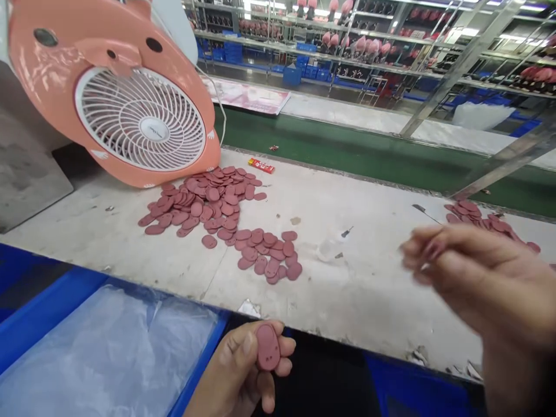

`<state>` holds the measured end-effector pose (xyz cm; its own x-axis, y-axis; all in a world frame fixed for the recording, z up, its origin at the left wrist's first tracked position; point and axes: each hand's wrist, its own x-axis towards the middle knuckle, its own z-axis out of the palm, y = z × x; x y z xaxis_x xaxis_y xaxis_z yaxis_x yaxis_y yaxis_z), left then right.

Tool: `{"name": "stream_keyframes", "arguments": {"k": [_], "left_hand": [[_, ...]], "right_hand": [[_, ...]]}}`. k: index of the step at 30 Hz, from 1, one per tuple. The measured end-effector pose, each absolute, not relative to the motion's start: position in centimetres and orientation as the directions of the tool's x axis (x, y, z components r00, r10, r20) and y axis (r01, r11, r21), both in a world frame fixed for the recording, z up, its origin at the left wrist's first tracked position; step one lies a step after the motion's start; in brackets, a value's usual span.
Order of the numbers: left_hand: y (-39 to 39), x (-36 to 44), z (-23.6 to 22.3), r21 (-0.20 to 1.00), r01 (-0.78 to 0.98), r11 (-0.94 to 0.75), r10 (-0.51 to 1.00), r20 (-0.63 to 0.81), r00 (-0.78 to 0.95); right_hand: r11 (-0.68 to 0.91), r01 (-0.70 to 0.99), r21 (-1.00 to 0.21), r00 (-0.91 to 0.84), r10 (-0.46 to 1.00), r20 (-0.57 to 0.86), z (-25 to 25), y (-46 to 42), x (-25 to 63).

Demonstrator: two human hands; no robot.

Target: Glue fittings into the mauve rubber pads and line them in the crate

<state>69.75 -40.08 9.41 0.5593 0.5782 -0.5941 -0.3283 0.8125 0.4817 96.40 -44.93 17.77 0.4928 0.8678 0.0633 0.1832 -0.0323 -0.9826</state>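
My left hand [238, 370] is low at the bench's front edge, holding a flat oval piece of dusky pink rubber [268, 347] between thumb and fingers. Similar oval pieces lie on the white bench top [360, 295] in a large heap [200, 200] and a smaller heap [264, 255]. My right hand [478, 278] is blurred by motion above the bench, its fingers bunched together. Nearest to it is a third heap of pieces [482, 219], partly hidden behind it. I cannot tell whether it holds anything.
A pink pig-shaped electric fan [139, 119] leans at the bench's back left. A blue crate lined with clear plastic [99, 353] sits below the front edge. A red box [261, 165] lies on the bench. A green conveyor belt [347, 153] and shelves of pink items [347, 46] lie beyond.
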Motion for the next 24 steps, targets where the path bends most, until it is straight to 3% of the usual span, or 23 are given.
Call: {"name": "stream_keyframes", "arguments": {"k": [3, 7, 15, 24], "left_hand": [[-41.0, 69.3, 8.8, 0.438, -0.323, 0.839, 0.538, -0.575, 0.616], [-42.0, 69.1, 8.1, 0.424, -0.351, 0.835, 0.537, -0.486, 0.689], [-42.6, 68.8, 7.8, 0.366, -0.334, 0.868, 0.487, -0.500, 0.717], [-42.4, 69.0, 8.0, 0.328, -0.283, 0.901, 0.427, -0.562, 0.708]], "right_hand": [[-0.105, 0.140, -0.985, 0.226, 0.972, -0.072, 16.0, -46.1, 90.3], [-0.051, 0.217, -0.975, -0.010, 0.998, -0.055, 14.6, -45.7, 86.8], [0.015, 0.381, -0.924, -0.115, 0.993, -0.032, 14.3, -46.3, 86.6], [0.079, 0.415, -0.906, -0.175, 0.984, 0.006, 14.8, -45.9, 86.8]]}}
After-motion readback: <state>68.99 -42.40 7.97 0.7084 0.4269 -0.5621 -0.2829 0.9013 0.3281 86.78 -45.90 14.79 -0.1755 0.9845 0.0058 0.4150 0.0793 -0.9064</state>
